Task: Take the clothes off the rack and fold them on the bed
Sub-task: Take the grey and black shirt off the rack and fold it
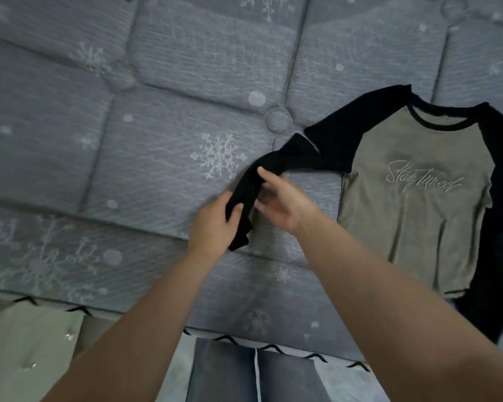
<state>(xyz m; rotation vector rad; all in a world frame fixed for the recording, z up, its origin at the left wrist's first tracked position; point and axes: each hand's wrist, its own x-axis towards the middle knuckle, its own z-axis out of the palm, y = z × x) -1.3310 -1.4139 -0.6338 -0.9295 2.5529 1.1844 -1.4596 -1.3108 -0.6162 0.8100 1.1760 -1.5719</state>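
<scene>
Shirt (413,204) first: it lies face up on the bed (163,117), toward the right side and close to the near edge, olive body spread mostly flat with the script lettering showing and the neck pointing at the far edge. I see no rack in this view. The long black sleeve (262,181) on its left side is bunched into a twisted rope, and I have it in both hands. My left hand (215,227) has its grip closed round the cuff end, thumb on top of the cloth; my right hand (279,201) has fingers curled loosely on the sleeve a little higher up, more guiding than clamping.

I judge the step in hand is straightening this sleeve before folding it in. To do it well I would hold the cuff firm with the left, slide the right up toward the shoulder to take out the twist, then lay the sleeve flat across the chest (the other black sleeve, along the right edge of the body, looks rumpled too). Pulling hard could drag the body out of square.
</scene>
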